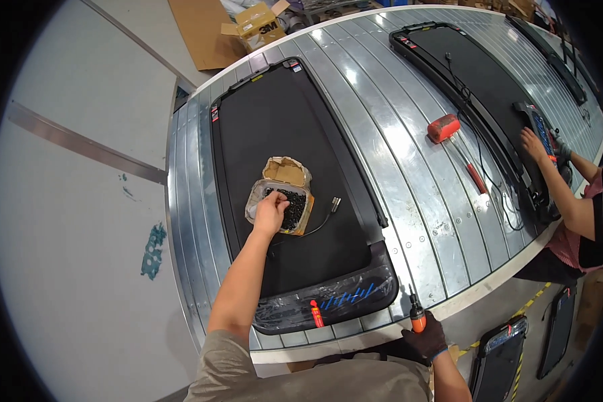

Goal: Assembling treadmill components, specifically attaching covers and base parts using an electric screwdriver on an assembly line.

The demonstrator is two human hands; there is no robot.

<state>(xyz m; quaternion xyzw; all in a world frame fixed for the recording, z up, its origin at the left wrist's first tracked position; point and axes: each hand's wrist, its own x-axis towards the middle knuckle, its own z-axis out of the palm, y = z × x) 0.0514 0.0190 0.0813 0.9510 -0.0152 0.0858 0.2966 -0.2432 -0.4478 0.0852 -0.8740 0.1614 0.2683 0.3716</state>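
My bare left hand reaches into an open, worn cardboard box full of small black parts. Its fingers are pinched together there; whatever lies between them is too small to make out. The box rests on a large black framed panel, beside a short cable with a metal connector. In a dark glove, my right hand grips an orange and black power screwdriver at the table's near edge, its bit pointing away from me. A red tag lies on the panel's film-covered near end.
The slatted metal table curves off to the right. On it lie a red-headed mallet and a second black panel with a cable. A co-worker's hands are at that panel. More panels stand below right.
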